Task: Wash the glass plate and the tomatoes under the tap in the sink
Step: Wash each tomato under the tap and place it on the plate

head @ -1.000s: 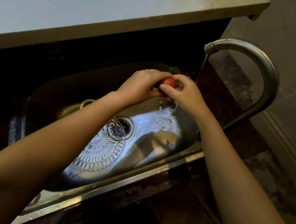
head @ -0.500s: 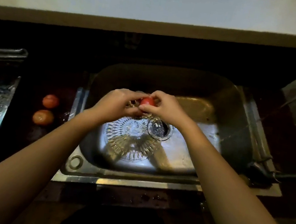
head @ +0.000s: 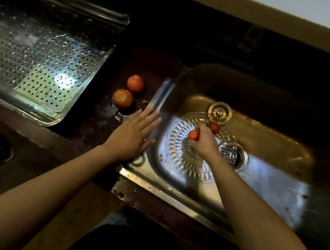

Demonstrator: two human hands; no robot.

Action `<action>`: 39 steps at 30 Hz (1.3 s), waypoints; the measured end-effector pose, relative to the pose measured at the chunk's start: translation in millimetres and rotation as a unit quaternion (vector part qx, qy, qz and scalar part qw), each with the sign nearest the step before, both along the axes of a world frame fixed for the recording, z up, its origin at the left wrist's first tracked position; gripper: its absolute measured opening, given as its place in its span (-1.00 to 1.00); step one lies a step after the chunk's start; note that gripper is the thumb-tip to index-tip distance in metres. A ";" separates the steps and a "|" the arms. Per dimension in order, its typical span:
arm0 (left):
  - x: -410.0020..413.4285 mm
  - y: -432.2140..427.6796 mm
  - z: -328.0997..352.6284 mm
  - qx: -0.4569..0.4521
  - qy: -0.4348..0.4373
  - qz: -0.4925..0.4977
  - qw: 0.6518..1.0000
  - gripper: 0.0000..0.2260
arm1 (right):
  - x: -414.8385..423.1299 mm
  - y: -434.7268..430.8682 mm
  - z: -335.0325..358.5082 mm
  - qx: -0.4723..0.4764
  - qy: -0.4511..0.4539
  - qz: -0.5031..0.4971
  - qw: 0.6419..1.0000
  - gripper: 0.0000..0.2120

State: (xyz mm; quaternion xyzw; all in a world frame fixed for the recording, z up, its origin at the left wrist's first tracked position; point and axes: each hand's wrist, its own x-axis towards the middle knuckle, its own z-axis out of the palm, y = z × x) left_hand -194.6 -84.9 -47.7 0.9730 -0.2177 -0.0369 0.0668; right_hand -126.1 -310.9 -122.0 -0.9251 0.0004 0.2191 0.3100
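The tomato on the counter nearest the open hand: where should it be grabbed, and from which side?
Grip the nearer tomato round its widest part, thumb opposite fingers, probably coming from above. It is round, sits free on the counter, and a second tomato sits close on its far side. The open left hand is closest.

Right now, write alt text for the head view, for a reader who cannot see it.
A person's right hand grips a tomato over a glass plate in a sink, another tomato beside that hand. The open left hand lies flat at the sink's left rim, near two tomatoes on the counter beside a perforated metal tray.
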 end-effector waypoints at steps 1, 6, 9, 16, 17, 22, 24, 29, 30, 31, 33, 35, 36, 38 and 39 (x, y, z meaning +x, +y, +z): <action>-0.7 0.4 -2.7 -0.002 -0.004 0.003 1.000 -0.50 | -1.2 2.2 -5.1 -0.019 -0.006 0.014 1.000 -0.57; -1.9 2.4 -11.9 -0.010 -0.008 0.013 1.000 -0.47 | -6.8 5.9 -20.5 -0.068 0.008 0.038 0.997 -0.57; -1.2 2.6 -12.6 -0.006 -0.009 0.013 1.000 -0.48 | -7.3 0.9 -26.2 -0.080 0.022 0.051 0.995 -0.62; -1.8 1.8 -13.4 0.021 0.004 0.020 1.000 -0.48 | 9.4 2.7 -7.6 -0.091 0.014 0.067 0.994 -0.52; -1.9 1.7 -13.2 0.020 0.001 0.021 1.000 -0.48 | 17.9 8.3 3.8 -0.073 -0.010 0.063 0.995 -0.51; -2.4 1.8 -11.5 0.002 -0.009 0.023 1.000 -0.48 | 65.1 59.2 75.9 0.053 -0.173 0.103 0.978 -0.55; -2.1 1.9 -11.4 0.000 -0.005 0.022 1.000 -0.48 | 78.4 86.6 95.7 0.069 -0.197 0.167 0.964 -0.50; -2.0 2.9 -14.8 0.015 0.006 0.027 0.999 -0.46 | 94.2 134.2 107.0 0.030 -0.143 0.319 0.937 -0.35; -2.1 3.1 -14.5 0.012 0.004 0.028 1.000 -0.46 | 95.3 138.0 105.2 0.024 -0.133 0.334 0.933 -0.36; -2.2 3.2 -14.0 0.008 0.004 0.028 1.000 -0.46 | 95.9 140.5 103.3 0.020 -0.127 0.344 0.930 -0.38; -2.1 3.0 -13.0 -0.002 0.005 0.026 1.000 -0.46 | 97.3 142.0 100.0 0.027 -0.123 0.351 0.928 -0.41; -2.5 2.8 -13.0 -0.009 0.006 0.024 1.000 -0.46 | 97.9 141.5 97.1 0.050 -0.124 0.339 0.931 -0.43; -2.7 2.9 -13.1 -0.009 0.005 0.024 1.000 -0.47 | 97.7 141.0 96.2 0.059 -0.127 0.331 0.933 -0.44; -2.7 3.3 -13.5 -0.002 0.003 0.024 1.000 -0.46 | 96.2 138.9 96.2 0.070 -0.138 0.320 0.935 -0.45; -2.7 3.6 -13.9 0.005 0.010 0.024 1.000 -0.45 | 95.0 136.8 97.4 0.075 -0.145 0.316 0.935 -0.46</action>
